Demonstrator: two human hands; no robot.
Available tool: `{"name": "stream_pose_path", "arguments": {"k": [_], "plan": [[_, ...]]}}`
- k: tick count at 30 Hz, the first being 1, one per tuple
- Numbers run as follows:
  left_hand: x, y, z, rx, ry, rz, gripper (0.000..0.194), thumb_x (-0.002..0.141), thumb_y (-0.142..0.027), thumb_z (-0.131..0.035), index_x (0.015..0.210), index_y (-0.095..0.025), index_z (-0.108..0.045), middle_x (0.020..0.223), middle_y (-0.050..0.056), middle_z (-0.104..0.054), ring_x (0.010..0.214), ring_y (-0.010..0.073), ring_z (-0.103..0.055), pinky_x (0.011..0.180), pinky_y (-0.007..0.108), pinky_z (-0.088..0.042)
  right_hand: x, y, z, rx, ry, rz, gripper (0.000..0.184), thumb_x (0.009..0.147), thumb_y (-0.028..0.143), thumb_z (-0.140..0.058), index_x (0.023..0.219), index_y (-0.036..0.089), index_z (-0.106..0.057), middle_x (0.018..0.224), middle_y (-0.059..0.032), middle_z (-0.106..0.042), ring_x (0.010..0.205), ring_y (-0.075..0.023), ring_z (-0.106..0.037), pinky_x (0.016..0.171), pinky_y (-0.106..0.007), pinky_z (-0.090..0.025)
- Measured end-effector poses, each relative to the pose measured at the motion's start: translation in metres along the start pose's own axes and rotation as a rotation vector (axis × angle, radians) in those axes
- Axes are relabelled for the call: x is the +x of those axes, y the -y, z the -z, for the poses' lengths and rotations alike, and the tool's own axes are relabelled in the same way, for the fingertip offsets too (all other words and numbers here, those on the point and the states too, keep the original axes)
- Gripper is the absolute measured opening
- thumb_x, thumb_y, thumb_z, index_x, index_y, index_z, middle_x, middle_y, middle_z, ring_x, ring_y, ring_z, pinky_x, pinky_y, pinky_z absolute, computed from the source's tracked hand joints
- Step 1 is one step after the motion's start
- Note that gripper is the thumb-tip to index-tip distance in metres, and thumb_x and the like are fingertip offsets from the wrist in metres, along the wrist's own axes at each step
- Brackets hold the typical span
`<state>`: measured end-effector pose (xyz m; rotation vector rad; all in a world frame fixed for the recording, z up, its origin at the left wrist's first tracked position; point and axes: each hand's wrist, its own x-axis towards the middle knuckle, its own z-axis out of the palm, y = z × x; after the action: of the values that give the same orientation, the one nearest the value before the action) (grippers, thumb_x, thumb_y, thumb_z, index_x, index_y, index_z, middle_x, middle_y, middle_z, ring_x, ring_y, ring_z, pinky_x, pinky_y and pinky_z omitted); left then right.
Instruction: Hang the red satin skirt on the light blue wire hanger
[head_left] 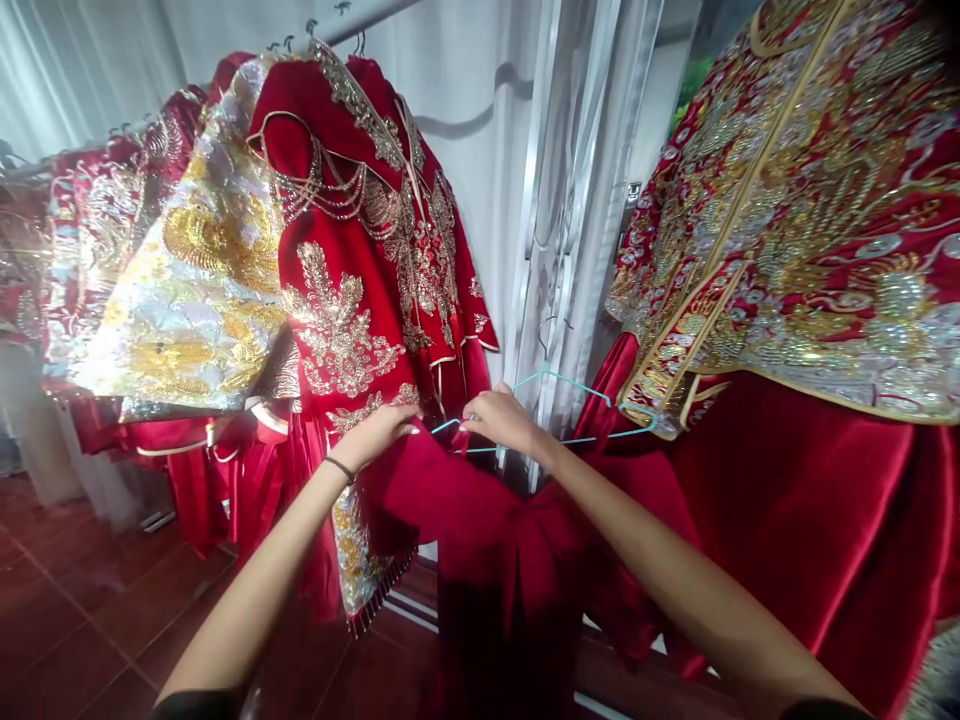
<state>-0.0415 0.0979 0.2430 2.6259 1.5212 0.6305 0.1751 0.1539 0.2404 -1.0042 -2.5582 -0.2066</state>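
Observation:
My left hand (381,432) pinches the upper left edge of a plain dark red garment (465,500), which hangs down in folds in front of me. Close beside it, my right hand (499,418) is closed on the left end of a thin turquoise wire hanger (585,383). The hanger's metal hook points up, and its right end reaches toward the large garment on the right. A red strip shows just under my right fingers; whether they pinch it too, I cannot tell. Folds hide the garment's lower part.
Red embroidered jackets (352,290) and a white-gold garment (202,260) hang from a rail (375,20) at left. On the right stands a beaded red-gold jacket (810,220) over a red satin skirt (810,520). White curtains (465,190) hang behind; the floor (90,620) is tiled.

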Motion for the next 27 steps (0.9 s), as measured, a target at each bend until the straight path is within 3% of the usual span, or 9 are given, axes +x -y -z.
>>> {"name": "stream_pose_path", "arguments": {"k": [3,6,9,14,16,20,22,25,27], "plan": [[0.024,-0.033,0.023,-0.018,0.049,-0.097,0.016,0.078,-0.017,-0.048,0.081,-0.022,-0.063,0.072,0.002,-0.065,0.069,0.0165,-0.059,0.067,0.025,-0.041,0.0,0.007,0.009,0.034,-0.026,0.029,0.017,0.08,0.03,-0.056,0.073,0.02,-0.067,0.072,-0.0028,-0.067,0.071,-0.0164,-0.058,0.072,-0.03,-0.023],[0.039,-0.051,0.027,-0.094,0.049,-0.152,0.012,0.076,-0.02,-0.052,0.075,-0.021,-0.065,0.067,0.001,-0.064,0.063,0.0155,-0.058,0.066,0.026,-0.042,0.0,0.009,0.011,0.055,-0.078,0.03,0.022,0.082,0.027,-0.051,0.068,0.017,-0.065,0.065,-0.0036,-0.066,0.064,-0.0151,-0.056,0.071,-0.029,-0.024],[0.04,-0.05,0.008,-0.278,-0.07,-0.134,0.01,0.073,-0.024,-0.058,0.078,-0.019,-0.064,0.073,0.003,-0.067,0.07,0.0169,-0.061,0.069,0.028,-0.044,0.0,0.008,0.008,0.092,-0.128,0.042,0.028,0.084,0.031,-0.049,0.065,0.016,-0.063,0.062,-0.0028,-0.064,0.059,-0.0141,-0.054,0.07,-0.028,-0.025],[0.033,-0.029,-0.044,-0.635,-0.515,0.15,0.043,0.061,-0.032,-0.069,0.098,-0.017,-0.053,0.063,-0.002,-0.061,0.061,0.0145,-0.058,0.061,0.026,-0.046,-0.002,0.008,-0.002,-0.007,-0.192,0.073,0.018,0.084,0.022,-0.048,0.076,0.014,-0.061,0.079,-0.0065,-0.066,0.077,-0.0183,-0.057,0.075,-0.031,-0.028],[0.035,-0.021,-0.057,-0.545,-0.522,0.154,0.031,0.064,-0.036,-0.066,0.085,-0.017,-0.054,0.063,-0.002,-0.059,0.06,0.0135,-0.056,0.06,0.025,-0.044,-0.006,0.01,0.001,-0.048,-0.243,0.066,0.018,0.083,0.014,-0.047,0.096,0.013,-0.059,0.097,-0.0097,-0.064,0.092,-0.0201,-0.055,0.08,-0.031,-0.03],[0.045,-0.009,-0.061,-0.327,-0.432,0.112,0.024,0.076,-0.04,-0.051,0.078,-0.017,-0.056,0.074,0.002,-0.061,0.068,0.0162,-0.055,0.067,0.029,-0.043,-0.038,0.005,0.023,-0.125,-0.335,0.011,0.05,0.074,0.013,-0.058,0.122,0.014,-0.044,0.129,-0.0138,-0.046,0.12,-0.027,-0.038,0.094,-0.038,-0.029],[0.048,-0.014,-0.059,-0.215,-0.505,0.105,0.026,0.078,-0.04,-0.049,0.086,-0.017,-0.057,0.085,0.006,-0.062,0.079,0.0202,-0.056,0.075,0.034,-0.043,-0.069,-0.012,0.035,-0.099,-0.381,-0.173,0.04,0.078,0.018,-0.053,0.119,0.016,-0.049,0.123,-0.0125,-0.052,0.114,-0.0255,-0.046,0.092,-0.037,-0.034],[0.059,-0.045,-0.066,-0.022,-0.628,0.022,0.026,0.08,-0.038,-0.048,0.095,-0.019,-0.058,0.102,0.01,-0.059,0.097,0.0259,-0.051,0.086,0.042,-0.037,-0.122,-0.053,0.041,-0.079,-0.422,-0.814,0.03,0.088,0.029,-0.037,0.098,0.014,-0.061,0.09,-0.016,-0.065,0.086,-0.0259,-0.061,0.073,-0.036,-0.044],[0.076,-0.079,-0.083,0.006,-0.491,-0.103,0.024,0.082,-0.036,-0.044,0.092,-0.022,-0.06,0.099,0.009,-0.061,0.096,0.0262,-0.051,0.086,0.042,-0.037,-0.151,-0.082,0.035,-0.069,-0.347,-1.124,0.035,0.085,0.038,-0.041,0.09,0.012,-0.063,0.085,-0.0202,-0.065,0.08,-0.0295,-0.063,0.065,-0.037,-0.046]]}}
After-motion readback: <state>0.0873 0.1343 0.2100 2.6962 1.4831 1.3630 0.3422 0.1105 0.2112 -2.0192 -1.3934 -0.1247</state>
